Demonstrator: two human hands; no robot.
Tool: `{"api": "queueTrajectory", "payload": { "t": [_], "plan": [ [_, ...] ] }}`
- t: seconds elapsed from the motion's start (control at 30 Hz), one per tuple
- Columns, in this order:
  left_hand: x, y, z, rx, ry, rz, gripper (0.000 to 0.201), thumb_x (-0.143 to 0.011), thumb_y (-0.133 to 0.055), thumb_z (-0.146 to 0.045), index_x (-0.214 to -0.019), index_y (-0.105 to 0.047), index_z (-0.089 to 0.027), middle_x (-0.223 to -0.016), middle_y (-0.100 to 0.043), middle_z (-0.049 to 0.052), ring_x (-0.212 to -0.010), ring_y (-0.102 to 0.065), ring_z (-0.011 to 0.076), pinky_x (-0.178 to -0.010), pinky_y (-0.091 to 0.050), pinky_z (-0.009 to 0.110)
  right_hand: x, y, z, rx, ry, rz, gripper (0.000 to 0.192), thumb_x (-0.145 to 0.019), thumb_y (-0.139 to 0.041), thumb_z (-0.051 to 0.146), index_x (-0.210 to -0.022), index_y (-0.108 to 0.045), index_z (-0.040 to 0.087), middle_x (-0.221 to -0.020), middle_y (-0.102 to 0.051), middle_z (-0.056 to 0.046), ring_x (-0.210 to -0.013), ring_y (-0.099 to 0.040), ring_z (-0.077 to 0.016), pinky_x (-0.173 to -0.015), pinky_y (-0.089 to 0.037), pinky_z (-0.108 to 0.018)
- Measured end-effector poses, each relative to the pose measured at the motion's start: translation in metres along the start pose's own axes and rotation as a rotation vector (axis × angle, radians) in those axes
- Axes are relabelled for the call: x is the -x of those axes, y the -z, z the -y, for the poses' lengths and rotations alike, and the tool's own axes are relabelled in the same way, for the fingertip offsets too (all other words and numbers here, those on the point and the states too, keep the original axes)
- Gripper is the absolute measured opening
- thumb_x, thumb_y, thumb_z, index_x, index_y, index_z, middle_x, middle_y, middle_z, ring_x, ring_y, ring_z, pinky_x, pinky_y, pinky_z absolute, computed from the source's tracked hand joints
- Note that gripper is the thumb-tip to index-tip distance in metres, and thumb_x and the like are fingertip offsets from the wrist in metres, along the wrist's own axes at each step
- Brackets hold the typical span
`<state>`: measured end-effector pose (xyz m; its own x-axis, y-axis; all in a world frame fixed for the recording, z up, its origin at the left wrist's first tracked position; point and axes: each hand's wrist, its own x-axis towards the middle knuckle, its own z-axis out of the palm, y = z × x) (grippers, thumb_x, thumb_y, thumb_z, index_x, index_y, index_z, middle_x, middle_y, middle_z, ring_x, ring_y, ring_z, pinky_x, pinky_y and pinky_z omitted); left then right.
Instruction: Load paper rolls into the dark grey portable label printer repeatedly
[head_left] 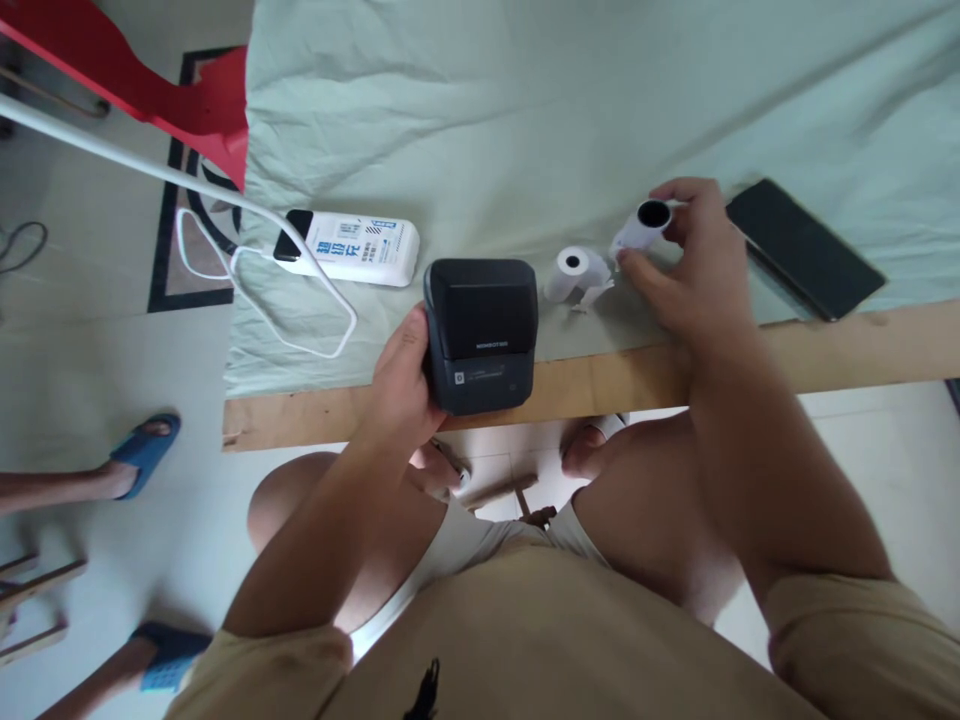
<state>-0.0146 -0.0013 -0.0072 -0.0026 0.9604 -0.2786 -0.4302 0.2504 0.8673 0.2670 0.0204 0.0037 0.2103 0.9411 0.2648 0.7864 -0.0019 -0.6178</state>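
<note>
My left hand is closed around the left side of a black portable label printer, held near the table's front edge with its lid down. In my right hand a white paper roll with a dark hollow core is gripped between thumb and fingers, its open end tilted up. Between the printer and that hand, a second, smaller white paper roll stands on the cloth, a torn loose end curling off its right side. Just right of my right hand lies a black smartphone.
A white power bank with a white cable lies on the left of the green tablecloth. The table's bare wooden edge faces me. A red chair and another person's slippered foot are at left.
</note>
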Motion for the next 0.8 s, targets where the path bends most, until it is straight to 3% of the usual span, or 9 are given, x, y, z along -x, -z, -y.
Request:
{"api": "queueTrajectory", "payload": {
  "t": [0.1, 0.17, 0.23, 0.3, 0.47, 0.6, 0.8],
  "plan": [
    [0.0, 0.0, 0.0, 0.027, 0.006, 0.003, 0.036, -0.087, -0.077, -0.06, -0.092, -0.076, -0.024, -0.083, -0.078, 0.0, -0.096, -0.08, 0.0227, -0.082, -0.069, 0.033, 0.0, 0.001, 0.001, 0.149, -0.086, 0.062, 0.057, -0.078, -0.075, 0.025, -0.131, -0.056, 0.023, -0.107, -0.075, -0.011, -0.098, -0.07, -0.0298, -0.093, -0.054, -0.052],
    [0.001, 0.0, 0.0, 0.022, 0.002, 0.014, 0.035, -0.088, -0.077, -0.058, -0.093, -0.076, -0.024, -0.083, -0.078, 0.0, -0.097, -0.08, 0.0234, -0.083, -0.069, 0.034, 0.005, 0.006, 0.007, 0.145, 0.025, 0.013, 0.057, -0.082, -0.071, 0.026, -0.136, -0.055, 0.021, -0.123, -0.073, -0.015, -0.113, -0.069, -0.0322, -0.1, -0.053, -0.053],
    [0.002, 0.0, -0.001, 0.01, 0.0, 0.019, 0.034, -0.088, -0.077, -0.058, -0.093, -0.075, -0.024, -0.084, -0.078, 0.0, -0.101, -0.079, 0.0248, -0.084, -0.069, 0.035, 0.013, 0.011, 0.018, 0.132, 0.191, -0.115, 0.049, -0.086, -0.065, 0.024, -0.135, -0.056, 0.02, -0.135, -0.068, -0.017, -0.126, -0.065, -0.0318, -0.107, -0.05, -0.052],
    [0.003, 0.0, -0.001, 0.006, 0.005, 0.008, 0.035, -0.088, -0.077, -0.058, -0.093, -0.075, -0.024, -0.085, -0.078, 0.001, -0.102, -0.079, 0.0258, -0.084, -0.069, 0.035, 0.022, 0.012, 0.034, 0.132, 0.302, -0.184, 0.04, -0.09, -0.061, 0.025, -0.129, -0.06, 0.021, -0.131, -0.069, -0.017, -0.123, -0.066, -0.0306, -0.106, -0.051, -0.05],
    [0.004, -0.001, -0.002, 0.019, 0.032, 0.011, 0.039, -0.089, -0.074, -0.062, -0.096, -0.076, -0.024, -0.086, -0.079, 0.001, -0.101, -0.08, 0.0253, -0.085, -0.069, 0.035, 0.035, -0.007, 0.065, 0.122, 0.348, 0.043, 0.041, -0.094, -0.062, 0.024, -0.135, -0.057, 0.026, -0.136, -0.067, -0.014, -0.128, -0.063, -0.0307, -0.112, -0.05, -0.051],
    [0.005, -0.002, -0.002, 0.063, 0.048, -0.006, 0.035, -0.092, -0.073, -0.057, -0.098, -0.076, -0.023, -0.088, -0.08, 0.0, -0.097, -0.08, 0.0231, -0.086, -0.069, 0.034, 0.03, -0.027, 0.056, 0.154, 0.31, 0.077, 0.043, -0.092, -0.067, 0.024, -0.134, -0.059, 0.03, -0.143, -0.06, -0.013, -0.13, -0.06, -0.0339, -0.117, -0.048, -0.057],
    [0.003, -0.001, 0.001, 0.097, 0.036, -0.004, 0.03, -0.097, -0.069, -0.051, -0.093, -0.076, -0.022, -0.083, -0.079, -0.001, -0.096, -0.081, 0.0204, -0.077, -0.067, 0.026, 0.021, -0.036, 0.033, 0.07, 0.316, 0.091, 0.046, -0.092, -0.065, 0.024, -0.137, -0.06, 0.033, -0.119, -0.066, -0.008, -0.112, -0.067, -0.032, -0.105, -0.056, -0.059]
  ]
}}
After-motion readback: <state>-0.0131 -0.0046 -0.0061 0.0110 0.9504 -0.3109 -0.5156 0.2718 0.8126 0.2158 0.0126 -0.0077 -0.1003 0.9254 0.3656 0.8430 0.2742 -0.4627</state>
